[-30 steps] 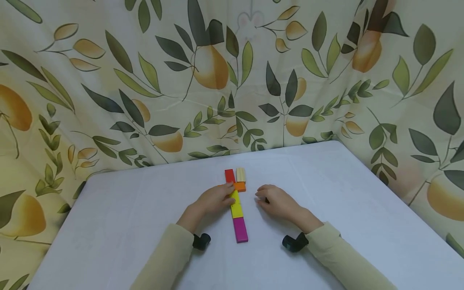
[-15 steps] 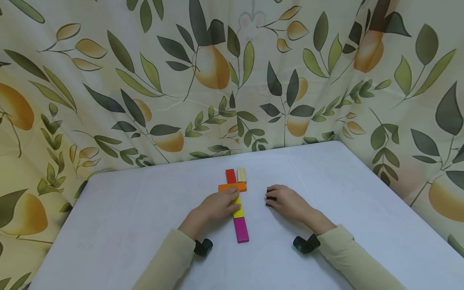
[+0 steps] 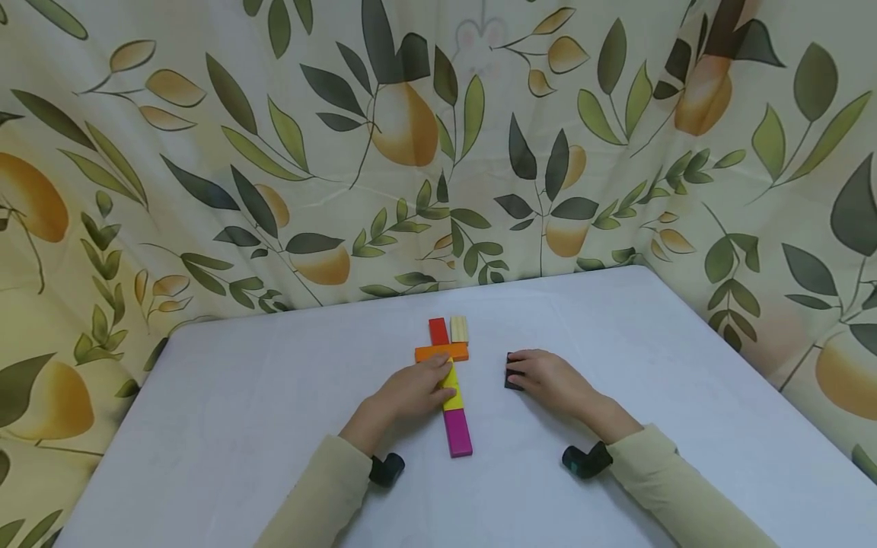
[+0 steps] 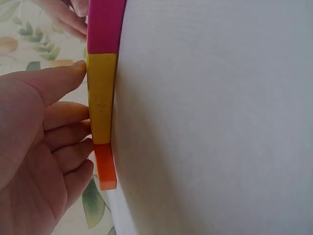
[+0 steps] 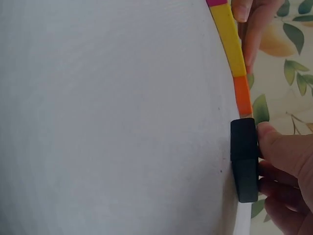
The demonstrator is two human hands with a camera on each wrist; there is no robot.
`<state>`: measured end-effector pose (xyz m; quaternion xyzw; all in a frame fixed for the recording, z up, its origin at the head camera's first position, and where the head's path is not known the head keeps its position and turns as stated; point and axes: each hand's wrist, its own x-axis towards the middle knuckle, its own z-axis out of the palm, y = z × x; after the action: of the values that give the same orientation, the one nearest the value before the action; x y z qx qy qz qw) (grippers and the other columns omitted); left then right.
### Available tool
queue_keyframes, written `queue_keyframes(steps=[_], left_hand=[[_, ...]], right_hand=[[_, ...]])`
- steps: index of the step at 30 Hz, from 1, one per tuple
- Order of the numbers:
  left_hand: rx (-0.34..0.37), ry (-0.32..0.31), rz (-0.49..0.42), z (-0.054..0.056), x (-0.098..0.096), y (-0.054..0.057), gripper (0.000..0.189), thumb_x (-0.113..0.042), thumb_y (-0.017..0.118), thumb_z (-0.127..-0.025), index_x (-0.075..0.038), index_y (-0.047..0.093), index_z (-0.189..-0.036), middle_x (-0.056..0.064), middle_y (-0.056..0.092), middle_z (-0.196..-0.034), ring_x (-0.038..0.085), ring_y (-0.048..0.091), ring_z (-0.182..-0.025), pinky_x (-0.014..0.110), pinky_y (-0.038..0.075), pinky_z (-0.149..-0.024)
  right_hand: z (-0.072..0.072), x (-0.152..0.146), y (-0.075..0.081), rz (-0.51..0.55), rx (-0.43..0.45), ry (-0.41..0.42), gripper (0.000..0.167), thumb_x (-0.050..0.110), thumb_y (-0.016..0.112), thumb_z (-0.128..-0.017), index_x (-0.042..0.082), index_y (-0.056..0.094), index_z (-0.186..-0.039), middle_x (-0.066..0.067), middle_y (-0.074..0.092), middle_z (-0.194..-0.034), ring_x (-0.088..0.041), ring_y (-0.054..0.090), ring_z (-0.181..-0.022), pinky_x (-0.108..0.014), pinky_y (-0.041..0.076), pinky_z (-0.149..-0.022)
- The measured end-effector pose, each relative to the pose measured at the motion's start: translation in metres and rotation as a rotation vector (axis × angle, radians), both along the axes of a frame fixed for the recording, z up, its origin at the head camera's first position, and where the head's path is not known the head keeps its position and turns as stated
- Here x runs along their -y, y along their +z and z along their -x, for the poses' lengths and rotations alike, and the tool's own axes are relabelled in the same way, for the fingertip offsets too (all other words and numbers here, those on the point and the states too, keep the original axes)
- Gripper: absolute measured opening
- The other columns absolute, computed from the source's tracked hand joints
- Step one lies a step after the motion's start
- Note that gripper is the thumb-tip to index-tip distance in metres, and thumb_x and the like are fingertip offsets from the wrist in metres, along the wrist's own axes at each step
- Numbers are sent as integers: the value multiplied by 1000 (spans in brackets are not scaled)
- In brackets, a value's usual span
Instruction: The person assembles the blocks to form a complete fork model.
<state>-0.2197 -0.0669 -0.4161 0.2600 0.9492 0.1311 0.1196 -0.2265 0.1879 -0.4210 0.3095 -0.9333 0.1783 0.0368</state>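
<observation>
In the head view my left hand (image 3: 412,387) rests with its fingertips and thumb on top of a yellow block (image 3: 453,399). Beyond that block lies an orange block (image 3: 441,352) set crosswise; a magenta block (image 3: 458,433) joins the yellow one's near end. My right hand (image 3: 556,382) touches black blocks (image 3: 512,374) to the right of this row. The right wrist view shows two black blocks (image 5: 244,139) end to end, the thumb at one and fingers at the other. Straight, loose fingers (image 4: 71,130) meet the yellow block's top edge in the left wrist view.
A red block (image 3: 438,332) and a pale ridged block (image 3: 458,329) stand side by side beyond the orange one. All lie on a white-covered table (image 3: 274,396). A curtain (image 3: 411,152) printed with fruit and leaves hangs behind the table's far edge.
My right hand has moved to the right, away from the row, and more of the black blocks shows under its fingers. My left hand has shifted slightly, uncovering the orange block's left part.
</observation>
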Motion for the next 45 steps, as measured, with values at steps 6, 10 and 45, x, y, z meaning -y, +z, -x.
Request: queue_keyframes(steps=[6, 10, 45], left_hand=[[5, 5, -15, -1, 1, 0, 58, -39, 53, -92, -9, 39, -140, 3, 31, -147, 14, 25, -134, 32, 27, -105], [7, 15, -28, -1, 1, 0, 58, -39, 53, -91, -10, 39, -140, 2, 32, -146, 14, 24, -134, 32, 27, -105], [6, 24, -58, 0, 2, -4, 59, -42, 54, -91, -12, 41, -140, 0, 33, -146, 13, 25, -134, 34, 28, -105]], right_hand=[[5, 0, 0, -3, -26, 31, 22, 8, 67, -83, -1, 69, -103, -14, 63, -111, -29, 58, -105, -43, 46, -89], [13, 1, 1, -20, -28, 23, 22, 6, 67, -83, 0, 69, -104, -14, 63, -111, -28, 58, -105, -42, 46, -89], [21, -4, 7, -29, 76, -4, 22, 16, 71, -80, 2, 72, -97, -11, 66, -106, -29, 59, -104, -45, 45, -89]])
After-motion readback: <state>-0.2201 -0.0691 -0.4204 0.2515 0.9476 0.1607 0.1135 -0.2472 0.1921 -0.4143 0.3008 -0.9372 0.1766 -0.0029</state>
